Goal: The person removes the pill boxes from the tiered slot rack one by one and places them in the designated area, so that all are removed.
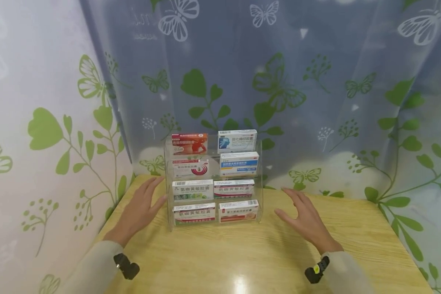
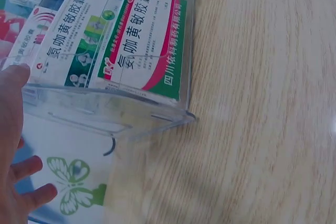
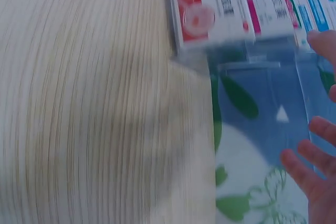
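A clear plastic tiered display rack (image 2: 100,108) stands on the table, with several medicine boxes leaning in two columns on its steps. At the top are an orange-red box (image 1: 189,144) and a white box with a blue picture (image 1: 237,141). Lower down sit a blue-and-white box (image 1: 239,164) and a white, green and pink box (image 2: 144,40). My left hand (image 1: 141,207) is beside the rack's left side, fingers extended and thumb close to its edge; whether it touches, I cannot tell. On the other side, my right hand (image 1: 308,218) is apart from the rack, its fingers spread and holding nothing.
The light wood table (image 1: 213,261) extends in front of the rack and to both sides. Behind it hangs a blue curtain (image 1: 228,49) printed with leaves and butterflies, and pale patterned cloth (image 1: 33,102) encloses the left. Both wrists wear black straps.
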`<state>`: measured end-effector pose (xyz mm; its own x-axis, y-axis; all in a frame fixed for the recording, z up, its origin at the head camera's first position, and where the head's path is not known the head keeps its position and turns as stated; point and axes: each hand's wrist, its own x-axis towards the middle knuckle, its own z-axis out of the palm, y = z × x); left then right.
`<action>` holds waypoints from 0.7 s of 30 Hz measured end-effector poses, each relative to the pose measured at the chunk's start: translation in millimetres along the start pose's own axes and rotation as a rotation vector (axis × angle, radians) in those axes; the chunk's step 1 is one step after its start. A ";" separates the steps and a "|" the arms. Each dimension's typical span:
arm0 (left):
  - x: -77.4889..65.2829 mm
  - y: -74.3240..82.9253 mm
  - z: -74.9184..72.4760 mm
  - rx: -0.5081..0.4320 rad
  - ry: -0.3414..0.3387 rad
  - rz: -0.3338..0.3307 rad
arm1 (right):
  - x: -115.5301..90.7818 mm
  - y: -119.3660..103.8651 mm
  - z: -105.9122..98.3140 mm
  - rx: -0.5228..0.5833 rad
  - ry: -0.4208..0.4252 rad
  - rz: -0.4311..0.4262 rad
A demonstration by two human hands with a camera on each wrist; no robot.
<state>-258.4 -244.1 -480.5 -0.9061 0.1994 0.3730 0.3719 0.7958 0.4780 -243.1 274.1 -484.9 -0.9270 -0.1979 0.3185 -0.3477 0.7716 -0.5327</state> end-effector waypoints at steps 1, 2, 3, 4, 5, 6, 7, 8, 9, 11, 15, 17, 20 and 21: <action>1.2 1.3 0.3 -0.015 -0.002 0.000 | 3.0 -3.7 3.0 0.027 -0.002 -0.005; 2.3 2.7 0.7 -0.028 -0.002 0.000 | 6.0 -6.9 6.3 0.054 -0.002 -0.009; 3.1 3.9 1.1 -0.037 0.000 0.000 | 8.7 -10.1 9.3 0.082 -0.004 -0.011; 3.7 4.7 1.6 -0.040 0.004 0.002 | 11.2 -13.0 12.3 0.112 -0.006 -0.013; 4.0 4.8 2.8 -0.041 0.011 0.003 | 13.6 -15.3 15.2 0.133 -0.008 -0.022; 4.6 5.1 3.4 -0.045 0.016 0.007 | 15.7 -17.8 18.0 0.147 -0.008 -0.031; 5.2 5.3 4.1 -0.050 0.020 0.010 | 17.7 -20.4 20.5 0.160 -0.012 -0.039; 5.9 6.0 4.4 -0.056 0.024 0.019 | 19.7 -22.4 23.1 0.173 -0.014 -0.049; 6.6 6.3 5.0 -0.069 0.024 0.025 | 21.4 -24.6 25.5 0.181 -0.020 -0.058; 8.1 7.2 6.4 -0.105 0.014 0.034 | 24.6 -28.6 30.4 0.190 -0.036 -0.077; 11.7 8.6 10.8 -0.206 -0.021 0.020 | 29.8 -37.1 39.3 0.180 -0.099 -0.087; 12.5 8.9 13.8 -0.251 -0.030 0.006 | 31.3 -41.2 43.0 0.171 -0.135 -0.077; 12.6 9.7 17.1 -0.299 -0.027 -0.015 | 33.2 -46.6 46.4 0.150 -0.175 -0.054; 12.3 9.7 18.0 -0.305 -0.021 -0.016 | 34.1 -48.0 47.0 0.137 -0.184 -0.048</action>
<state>-269.6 -223.7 -485.6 -0.9152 0.2022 0.3486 0.3979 0.5909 0.7018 -264.6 202.0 -485.4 -0.9144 -0.3494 0.2044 -0.3965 0.6715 -0.6260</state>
